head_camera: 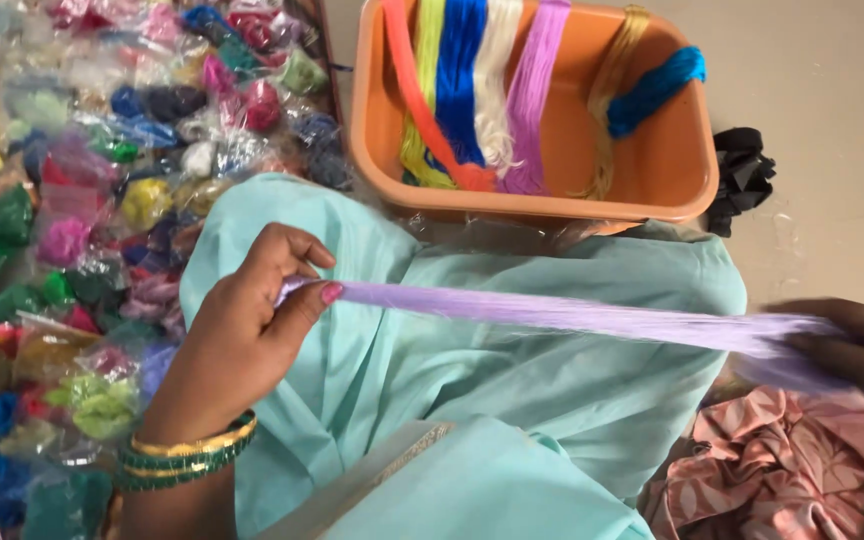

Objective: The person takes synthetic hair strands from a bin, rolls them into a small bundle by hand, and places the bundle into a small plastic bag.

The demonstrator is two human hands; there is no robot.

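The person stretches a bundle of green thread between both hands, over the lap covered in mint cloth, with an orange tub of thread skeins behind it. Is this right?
Not quite: the thread bundle is lilac, not green. The head view shows it stretched between the left hand and right hand, over the mint cloth, with the orange tub of skeins behind.

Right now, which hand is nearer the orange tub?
Left. The left hand pinches the lilac thread just below and left of the orange tub. The right hand holds the thread's other end, lower at the right edge.
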